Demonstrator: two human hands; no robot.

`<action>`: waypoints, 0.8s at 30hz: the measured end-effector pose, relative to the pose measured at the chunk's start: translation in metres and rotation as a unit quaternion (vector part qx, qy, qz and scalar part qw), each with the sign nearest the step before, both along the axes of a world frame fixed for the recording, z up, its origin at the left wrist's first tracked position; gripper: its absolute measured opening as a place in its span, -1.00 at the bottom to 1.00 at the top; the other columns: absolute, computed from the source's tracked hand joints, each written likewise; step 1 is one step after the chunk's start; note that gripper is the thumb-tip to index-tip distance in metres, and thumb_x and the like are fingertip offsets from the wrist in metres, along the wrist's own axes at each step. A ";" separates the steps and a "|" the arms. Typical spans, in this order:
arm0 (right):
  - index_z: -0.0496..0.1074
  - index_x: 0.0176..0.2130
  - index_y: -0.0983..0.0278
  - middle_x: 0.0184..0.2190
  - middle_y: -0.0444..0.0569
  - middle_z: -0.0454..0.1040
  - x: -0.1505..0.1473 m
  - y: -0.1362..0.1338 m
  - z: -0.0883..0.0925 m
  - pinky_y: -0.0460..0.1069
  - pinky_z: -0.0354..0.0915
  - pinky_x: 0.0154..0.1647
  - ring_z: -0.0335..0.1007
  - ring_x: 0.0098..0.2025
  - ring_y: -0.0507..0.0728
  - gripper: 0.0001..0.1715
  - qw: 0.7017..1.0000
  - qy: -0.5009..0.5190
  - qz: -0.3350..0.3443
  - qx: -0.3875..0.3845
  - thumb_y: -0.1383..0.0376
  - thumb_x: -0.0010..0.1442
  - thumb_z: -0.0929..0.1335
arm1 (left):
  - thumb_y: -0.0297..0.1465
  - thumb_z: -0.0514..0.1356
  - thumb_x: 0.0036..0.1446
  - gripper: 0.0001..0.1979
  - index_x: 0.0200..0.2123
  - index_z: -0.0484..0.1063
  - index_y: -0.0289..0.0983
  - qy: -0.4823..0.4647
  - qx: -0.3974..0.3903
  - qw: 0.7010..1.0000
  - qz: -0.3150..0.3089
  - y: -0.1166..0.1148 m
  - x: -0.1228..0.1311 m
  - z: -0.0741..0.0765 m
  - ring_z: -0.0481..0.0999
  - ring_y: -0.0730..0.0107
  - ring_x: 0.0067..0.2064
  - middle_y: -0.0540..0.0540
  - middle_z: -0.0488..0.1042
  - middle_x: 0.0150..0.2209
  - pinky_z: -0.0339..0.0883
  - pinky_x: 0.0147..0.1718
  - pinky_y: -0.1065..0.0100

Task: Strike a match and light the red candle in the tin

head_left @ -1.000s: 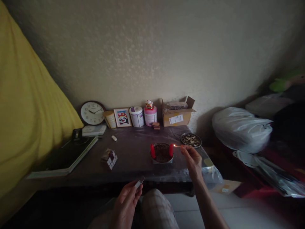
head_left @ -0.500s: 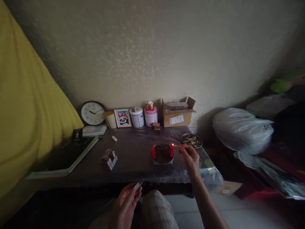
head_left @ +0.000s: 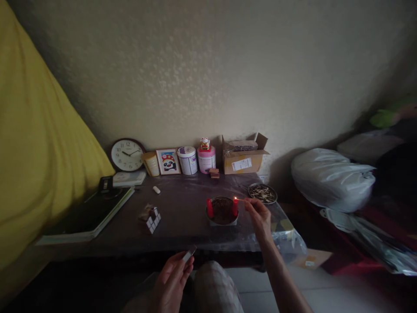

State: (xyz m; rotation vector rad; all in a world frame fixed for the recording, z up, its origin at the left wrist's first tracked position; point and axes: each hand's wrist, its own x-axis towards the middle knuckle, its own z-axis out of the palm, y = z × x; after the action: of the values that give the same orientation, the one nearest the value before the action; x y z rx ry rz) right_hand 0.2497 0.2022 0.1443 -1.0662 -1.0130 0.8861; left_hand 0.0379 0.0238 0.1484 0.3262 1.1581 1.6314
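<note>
My right hand point(head_left: 259, 214) pinches a thin match point(head_left: 241, 200), its tip at the top of the right red candle point(head_left: 235, 208), where a small flame glows. A second red candle point(head_left: 210, 208) stands at the left side of the same round bowl point(head_left: 223, 223), which is filled with something dark brown. Low in front of the table, my left hand point(head_left: 175, 274) is closed around a small matchbox point(head_left: 189, 254). Just behind my right hand lies a round dish point(head_left: 275, 198) with many matchsticks in it.
Small matchboxes point(head_left: 153, 223) are stacked at the table's left front, near a large dark book point(head_left: 87, 213). Along the wall stand a clock point(head_left: 127, 154), a framed panda picture point(head_left: 168, 162), two canisters point(head_left: 188, 161) and an open cardboard box point(head_left: 243, 164). White bags point(head_left: 332, 178) sit at right.
The flame at the right candle's top looks slightly larger. Both hands stay nearly in place, the right one still holding the match there.
</note>
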 end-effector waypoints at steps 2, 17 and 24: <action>0.50 -0.41 0.32 -0.53 -0.10 0.46 -0.001 0.000 -0.001 -0.11 0.17 -0.51 0.24 -0.50 0.01 -0.59 1.000 -0.001 0.001 -0.001 0.04 -0.14 0.47 | -0.33 0.40 -0.17 -0.81 -0.38 0.61 -0.18 0.010 -0.002 0.999 -0.036 0.003 -0.006 -0.012 0.59 0.05 -0.10 -0.10 0.66 -0.31 0.43 0.01 0.12; 0.49 -0.43 0.32 -0.52 -0.10 0.46 -0.003 0.000 0.000 -0.10 0.21 -0.45 0.28 -0.47 0.02 -0.63 1.000 -0.004 0.011 0.009 0.06 -0.11 0.47 | -0.19 0.45 -0.22 -0.64 -0.31 0.63 -0.24 -0.027 0.010 0.998 -0.057 0.007 -0.017 -0.039 0.56 0.22 -0.14 -0.16 0.65 -0.26 0.37 -0.06 0.25; 0.50 -0.42 0.31 -0.50 -0.08 0.47 -0.001 0.003 -0.004 -0.08 0.25 -0.43 0.30 -0.46 0.03 -0.62 1.000 -0.013 0.003 0.020 0.05 -0.09 0.46 | -0.22 0.43 -0.20 -0.71 -0.36 0.64 -0.22 -0.028 0.000 0.997 -0.071 0.002 -0.017 -0.028 0.56 0.14 -0.13 -0.15 0.64 -0.27 0.35 0.03 0.17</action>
State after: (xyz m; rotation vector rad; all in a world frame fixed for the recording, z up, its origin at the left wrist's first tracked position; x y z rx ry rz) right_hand 0.2486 0.2054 0.1405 -1.0445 -1.0510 0.8559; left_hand 0.0211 0.0262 0.1203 0.3526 1.0687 1.5078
